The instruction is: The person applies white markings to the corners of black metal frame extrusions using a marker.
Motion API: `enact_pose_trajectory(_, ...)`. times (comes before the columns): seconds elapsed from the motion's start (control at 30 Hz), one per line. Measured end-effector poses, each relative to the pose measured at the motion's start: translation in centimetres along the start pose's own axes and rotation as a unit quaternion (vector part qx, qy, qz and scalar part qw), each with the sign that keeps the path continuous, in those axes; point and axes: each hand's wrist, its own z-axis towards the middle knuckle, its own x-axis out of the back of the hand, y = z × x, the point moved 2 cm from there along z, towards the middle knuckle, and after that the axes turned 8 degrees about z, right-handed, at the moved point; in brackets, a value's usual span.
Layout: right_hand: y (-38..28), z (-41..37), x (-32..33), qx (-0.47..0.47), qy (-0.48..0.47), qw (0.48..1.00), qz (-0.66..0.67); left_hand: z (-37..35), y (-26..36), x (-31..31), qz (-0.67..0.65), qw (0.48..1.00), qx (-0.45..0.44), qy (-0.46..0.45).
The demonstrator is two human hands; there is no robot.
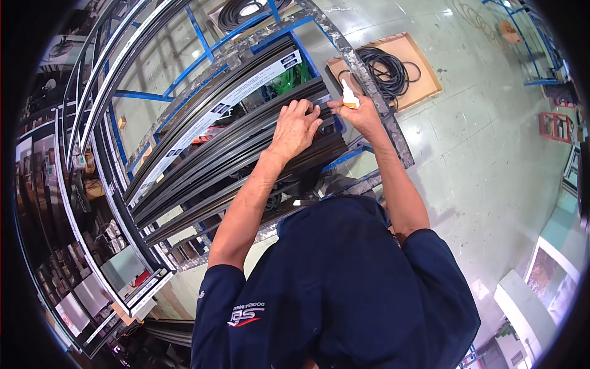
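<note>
One head-worn fisheye camera looks steeply down (black corners ring the view), close above the stacked black metal profiles [246, 141].

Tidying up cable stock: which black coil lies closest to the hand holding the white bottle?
The coil on the tan board beside the right hand and its white bottle; the other coil sits farther off at the top edge.

Both arms [246, 203] stretched fwd; L hand [295, 128] flat, palm down; R hand [361, 112] curled in closed grip.
</note>
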Motion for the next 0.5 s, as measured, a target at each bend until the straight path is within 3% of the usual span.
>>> enact_pose_trajectory(0.4, -0.8, -1.6, 0.3, -0.026, -0.029, 0.999, 0.038, 0.6, -0.1, 0.4, 0.025, 0.998, -0.030, -0.040)
enact_pose_trajectory(0.5, -1.0, -2.3, 1.3, 0.005, -0.018, 1.000, -0.014, 0.8, -0.3, 0.4, 0.026, 0.997, -0.034, -0.061)
